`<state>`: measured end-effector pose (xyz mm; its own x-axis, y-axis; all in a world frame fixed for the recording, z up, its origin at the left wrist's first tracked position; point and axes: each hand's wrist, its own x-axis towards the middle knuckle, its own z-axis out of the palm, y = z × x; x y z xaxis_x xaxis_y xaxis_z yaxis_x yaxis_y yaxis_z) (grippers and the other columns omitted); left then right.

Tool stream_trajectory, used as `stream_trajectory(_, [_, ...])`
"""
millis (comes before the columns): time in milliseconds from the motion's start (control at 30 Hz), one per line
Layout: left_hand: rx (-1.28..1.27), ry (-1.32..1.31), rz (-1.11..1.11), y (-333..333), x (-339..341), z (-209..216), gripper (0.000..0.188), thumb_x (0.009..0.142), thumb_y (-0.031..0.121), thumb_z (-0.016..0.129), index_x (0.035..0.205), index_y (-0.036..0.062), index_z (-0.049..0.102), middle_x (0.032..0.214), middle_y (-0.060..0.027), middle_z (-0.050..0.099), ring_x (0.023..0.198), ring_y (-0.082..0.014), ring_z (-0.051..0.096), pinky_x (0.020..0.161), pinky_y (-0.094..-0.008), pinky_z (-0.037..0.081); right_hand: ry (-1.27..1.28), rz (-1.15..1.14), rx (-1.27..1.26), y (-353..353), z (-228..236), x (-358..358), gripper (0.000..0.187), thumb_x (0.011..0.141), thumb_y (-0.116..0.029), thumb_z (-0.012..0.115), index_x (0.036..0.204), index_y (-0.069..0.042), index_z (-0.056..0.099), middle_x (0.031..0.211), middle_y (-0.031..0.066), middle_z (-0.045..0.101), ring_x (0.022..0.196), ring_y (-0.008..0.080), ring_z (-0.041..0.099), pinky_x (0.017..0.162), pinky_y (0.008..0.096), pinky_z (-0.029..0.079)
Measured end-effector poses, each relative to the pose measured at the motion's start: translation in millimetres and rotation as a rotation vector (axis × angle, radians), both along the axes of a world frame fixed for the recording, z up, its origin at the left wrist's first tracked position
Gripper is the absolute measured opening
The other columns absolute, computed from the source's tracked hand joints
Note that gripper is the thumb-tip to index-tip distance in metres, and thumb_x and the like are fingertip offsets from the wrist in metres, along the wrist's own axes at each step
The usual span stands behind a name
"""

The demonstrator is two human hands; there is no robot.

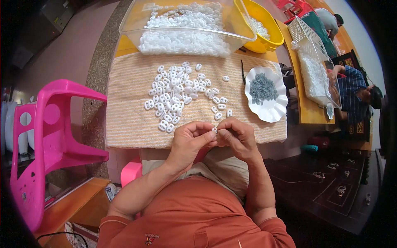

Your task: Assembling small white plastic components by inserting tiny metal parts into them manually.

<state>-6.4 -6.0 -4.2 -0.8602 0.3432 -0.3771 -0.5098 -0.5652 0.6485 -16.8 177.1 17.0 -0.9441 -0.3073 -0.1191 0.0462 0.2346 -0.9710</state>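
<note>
My left hand and my right hand meet at the near edge of the cloth. Between their thumbs and forefingers they pinch one small white plastic piece, like a two-hole cord lock; the fingers hide much of it. A loose pile of white two-hole oval pieces lies just beyond my left hand, and several strays are scattered toward the right. On the right, a white scalloped plate bears a heap of tiny grey parts that look like springs.
Behind the pile stands a clear plastic tub full of white pieces, beside a yellow basin. A striped towel covers the table. A pink chair is at left. Two other people sit at a right-hand table, near a white basket.
</note>
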Motion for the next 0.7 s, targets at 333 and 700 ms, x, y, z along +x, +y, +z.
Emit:
stream_trajectory(333, [0.007,-0.006,0.019,-0.9,-0.8,1.7,0.015,0.088,0.003,0.065,0.103,0.0004,0.062,0.088,-0.0078,0.068,0.075,-0.0135,0.067,0.072,-0.0265,0.058,0.119,-0.235,0.069,7.5,-2.0,-3.2,0.009,0.088,0.003,0.061,0.097,0.003,0.063,0.087,0.0032,0.06,0.07,0.0068,0.056,0.06,0.0191,0.044])
stream_trajectory(700, [0.029,-0.04,0.08,-1.1,-1.1,2.6,0.016,0.087,0.003,0.065,0.103,0.0011,0.061,0.088,-0.0078,0.067,0.075,-0.0139,0.066,0.072,-0.0273,0.058,0.573,-0.079,0.632,-7.6,3.0,-18.9,0.019,0.078,0.001,0.065,0.097,-0.006,0.065,0.087,0.0106,0.061,0.071,0.0284,0.063,0.059,0.0366,0.049])
